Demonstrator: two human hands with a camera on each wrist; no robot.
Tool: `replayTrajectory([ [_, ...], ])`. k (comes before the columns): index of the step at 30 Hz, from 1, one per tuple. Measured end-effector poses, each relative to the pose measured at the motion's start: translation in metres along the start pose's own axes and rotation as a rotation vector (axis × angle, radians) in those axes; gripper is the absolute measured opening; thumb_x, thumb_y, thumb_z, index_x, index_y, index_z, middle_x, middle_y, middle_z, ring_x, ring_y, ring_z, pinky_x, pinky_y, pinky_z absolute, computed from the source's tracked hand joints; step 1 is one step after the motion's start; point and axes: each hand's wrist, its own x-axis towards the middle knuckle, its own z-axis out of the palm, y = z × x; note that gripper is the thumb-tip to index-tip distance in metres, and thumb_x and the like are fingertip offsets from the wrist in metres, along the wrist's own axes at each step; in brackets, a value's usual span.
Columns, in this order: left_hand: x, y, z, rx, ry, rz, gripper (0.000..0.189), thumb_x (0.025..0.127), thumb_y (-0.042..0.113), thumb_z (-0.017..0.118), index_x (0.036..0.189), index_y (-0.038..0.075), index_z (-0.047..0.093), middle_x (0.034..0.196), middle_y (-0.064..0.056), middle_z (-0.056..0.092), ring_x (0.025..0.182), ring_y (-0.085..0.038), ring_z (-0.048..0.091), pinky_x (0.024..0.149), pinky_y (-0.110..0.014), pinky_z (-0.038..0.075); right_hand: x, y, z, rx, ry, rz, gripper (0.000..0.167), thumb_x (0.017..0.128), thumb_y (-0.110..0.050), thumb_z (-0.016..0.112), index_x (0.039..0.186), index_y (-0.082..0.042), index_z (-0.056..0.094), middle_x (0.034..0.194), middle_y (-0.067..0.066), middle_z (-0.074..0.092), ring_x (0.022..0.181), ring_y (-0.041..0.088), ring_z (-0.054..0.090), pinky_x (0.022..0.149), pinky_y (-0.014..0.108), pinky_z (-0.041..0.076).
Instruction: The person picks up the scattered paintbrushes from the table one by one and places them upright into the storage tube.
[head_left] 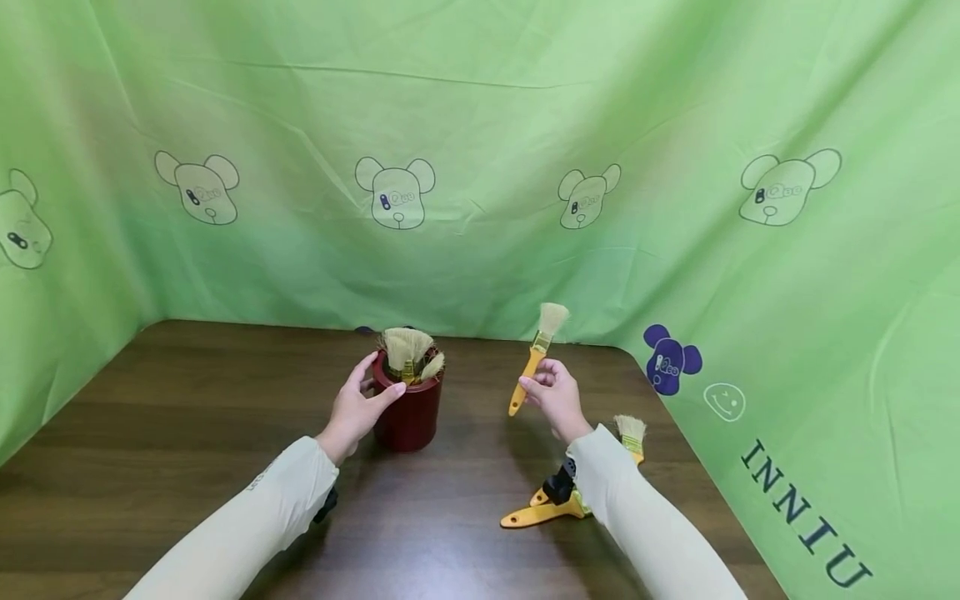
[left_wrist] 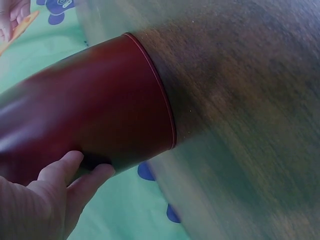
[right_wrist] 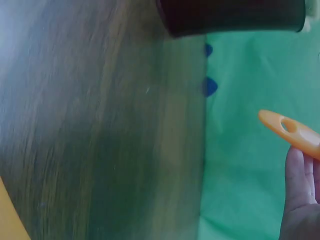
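Observation:
My left hand (head_left: 358, 410) holds a dark red cylindrical pot (head_left: 408, 423) near its top, thumb at the near side of the rim and fingers at the far left. Several paintbrushes (head_left: 406, 343) stand in the pot, pale bristles up. To the right, my right hand (head_left: 558, 398) pinches a paintbrush (head_left: 534, 364) by its orange handle, raised over the table with bristles pointing up. The right wrist view shows that handle's holed end (right_wrist: 286, 126) above the fingers. In the left wrist view, the pot's smooth wall (left_wrist: 105, 95) fills much of the frame.
More paintbrushes lie on the brown wooden table (head_left: 225, 417): one handle (head_left: 528, 517) shows near my right forearm, and bristles (head_left: 632, 428) stick out beyond the sleeve. A green cloth (head_left: 480, 275) with printed bear heads hangs behind and along the sides.

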Motion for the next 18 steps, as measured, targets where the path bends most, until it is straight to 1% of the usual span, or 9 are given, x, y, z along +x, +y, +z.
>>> replayTrajectory([
  [5, 0.000, 0.002, -0.002, 0.003, 0.003, -0.001, 0.076, 0.095, 0.018, 0.070, 0.158, 0.011, 0.028, 0.148, -0.031, 0.040, 0.138, -0.043, 0.037, 0.107, -0.060, 0.035, -0.002, -0.002, 0.003, 0.018, 0.011, -0.025, 0.025, 0.092, 0.012, 0.062, 0.111, 0.008, 0.047, 0.079, 0.001, 0.057, 0.065, 0.005, 0.060, 0.064, 0.026, 0.057],
  [10, -0.001, 0.002, -0.001, 0.015, 0.013, 0.004, 0.076, 0.095, 0.019, 0.070, 0.158, 0.012, 0.028, 0.148, -0.031, 0.040, 0.138, -0.043, 0.037, 0.107, -0.059, 0.036, 0.000, -0.004, 0.006, 0.027, 0.017, -0.027, 0.026, 0.092, 0.011, 0.063, 0.112, 0.007, 0.048, 0.078, 0.001, 0.057, 0.065, 0.005, 0.060, 0.063, 0.024, 0.056],
  [14, -0.002, 0.000, 0.001, 0.004, 0.016, 0.010, 0.076, 0.094, 0.019, 0.070, 0.158, 0.011, 0.029, 0.147, -0.032, 0.041, 0.138, -0.043, 0.038, 0.107, -0.058, 0.037, 0.004, -0.010, 0.010, 0.012, 0.018, -0.038, 0.026, 0.091, 0.012, 0.063, 0.112, 0.007, 0.048, 0.080, 0.002, 0.058, 0.067, 0.005, 0.060, 0.063, 0.023, 0.055],
  [18, -0.001, -0.002, 0.003, -0.009, 0.012, 0.008, 0.076, 0.094, 0.018, 0.070, 0.158, 0.012, 0.029, 0.147, -0.031, 0.041, 0.138, -0.042, 0.039, 0.107, -0.057, 0.037, 0.007, -0.019, 0.017, 0.021, 0.013, -0.064, 0.027, 0.090, 0.013, 0.064, 0.112, 0.008, 0.049, 0.082, 0.003, 0.059, 0.066, 0.006, 0.060, 0.062, 0.022, 0.056],
])
